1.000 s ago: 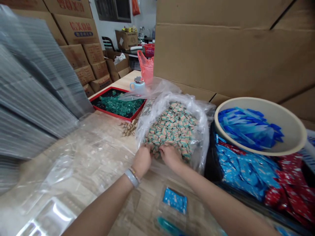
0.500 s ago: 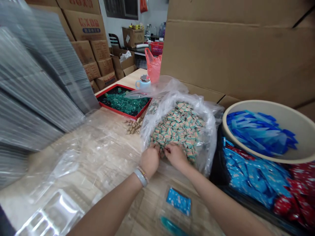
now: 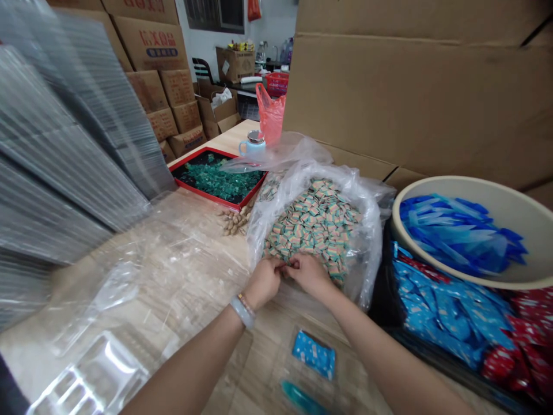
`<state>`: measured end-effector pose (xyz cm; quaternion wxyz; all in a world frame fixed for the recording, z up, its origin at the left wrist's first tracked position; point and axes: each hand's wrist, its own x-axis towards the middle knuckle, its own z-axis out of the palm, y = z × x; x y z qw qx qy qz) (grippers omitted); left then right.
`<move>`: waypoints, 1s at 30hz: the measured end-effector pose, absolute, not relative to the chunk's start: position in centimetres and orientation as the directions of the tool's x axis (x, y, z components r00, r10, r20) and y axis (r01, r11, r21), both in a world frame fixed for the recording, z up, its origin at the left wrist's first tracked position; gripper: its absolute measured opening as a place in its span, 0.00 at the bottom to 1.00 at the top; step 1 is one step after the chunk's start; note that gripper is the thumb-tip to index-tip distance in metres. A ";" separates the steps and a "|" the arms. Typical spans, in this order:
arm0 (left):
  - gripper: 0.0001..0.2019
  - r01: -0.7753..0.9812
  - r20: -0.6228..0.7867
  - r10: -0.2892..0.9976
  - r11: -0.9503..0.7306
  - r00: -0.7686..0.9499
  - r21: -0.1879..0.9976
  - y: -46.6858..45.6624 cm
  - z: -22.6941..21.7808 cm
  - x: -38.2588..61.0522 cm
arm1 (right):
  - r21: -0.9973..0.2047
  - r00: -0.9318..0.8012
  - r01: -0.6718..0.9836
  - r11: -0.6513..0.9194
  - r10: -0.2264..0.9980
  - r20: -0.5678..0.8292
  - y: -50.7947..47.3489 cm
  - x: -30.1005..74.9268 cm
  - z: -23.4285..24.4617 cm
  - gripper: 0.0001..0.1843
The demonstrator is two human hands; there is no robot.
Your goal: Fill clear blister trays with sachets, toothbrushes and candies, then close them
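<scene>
1. Two leaning stacks of clear trays [image 3: 73, 155] stand left of the bag [image 3: 371, 248]. Risk: a nudge from the left elbow may slide them over the table [image 3: 227, 137]. The stacks are thin, ribbed, glossy plastic.
2. Bowl [image 3: 533, 230], right of the bag. Risk: it appears to rest on loose blue and red packets [image 3: 436, 314], so a knock may tilt it. The bowl is round, smooth and beige, and holds long blue sachets [image 3: 458, 230].
3. Bag, centre of the table. Risk: the open mouth sags toward the person, and pulling at the near edge may spill the heap. The film is thin, crinkled and transparent.
4. Left hand [image 3: 263, 282] and right hand [image 3: 309, 274], at the near edge of the bag. Both are drawn narrow, with the fingertips meeting in a pinch. It cannot be told whether a piece sits inside the pinch. Risk: a slick wrapper may slip out and drop.
5. Blue packet [image 3: 314, 353], nearer the person than the bag, lying in a clear moulded tray. Risk: a forearm may brush it out of its pocket. The packet is flat, rectangular and printed.
6. Wrapped sweets [image 3: 315, 222], heaped inside the bag. They are small, square and flat, in teal, orange and white wrappers.
</scene>
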<state>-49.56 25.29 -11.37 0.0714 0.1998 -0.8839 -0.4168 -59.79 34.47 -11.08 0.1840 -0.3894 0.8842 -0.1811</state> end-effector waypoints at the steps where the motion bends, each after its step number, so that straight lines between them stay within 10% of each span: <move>1: 0.15 -0.304 -0.055 -0.415 0.563 -0.908 0.768 25.2 -11.4 -49.5 | -0.446 -0.635 -0.630 0.635 -0.753 -0.175 34.4 -59.8 -11.0 0.07; 13: 0.13 -0.308 0.012 -0.435 0.656 -0.900 0.689 24.9 -10.6 -49.7 | -0.271 -0.669 -0.700 0.661 -0.739 -0.075 33.4 -58.7 -10.3 0.09; 21: 0.11 -0.431 -0.096 -0.455 0.723 -0.885 0.540 26.1 -10.0 -49.1 | -0.638 -0.657 -0.521 0.568 -0.744 -0.126 35.7 -61.5 -10.9 0.09; 30: 0.11 -0.365 -0.068 -0.375 0.821 -0.925 0.439 27.7 -9.8 -49.0 | -0.377 -0.407 -0.805 0.458 -0.889 -0.211 39.2 -59.6 -9.6 0.08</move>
